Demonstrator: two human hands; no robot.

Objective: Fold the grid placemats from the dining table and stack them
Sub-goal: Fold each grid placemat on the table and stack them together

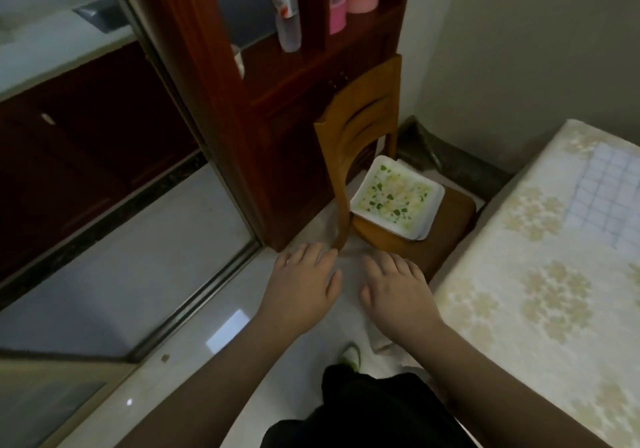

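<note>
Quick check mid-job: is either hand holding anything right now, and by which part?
Nothing is held. The left hand and right hand hang open above the floor; the grid placemat lies untouched on the table.

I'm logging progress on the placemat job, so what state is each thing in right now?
Left hand: open, holding nothing.
Right hand: open, holding nothing.
Grid placemat: lying flat and unfolded on the table.
Stack of floral mats: resting on the chair seat.
Chair: upright, beside the cabinet.
Bottle: standing on the cabinet shelf, capped.
</note>
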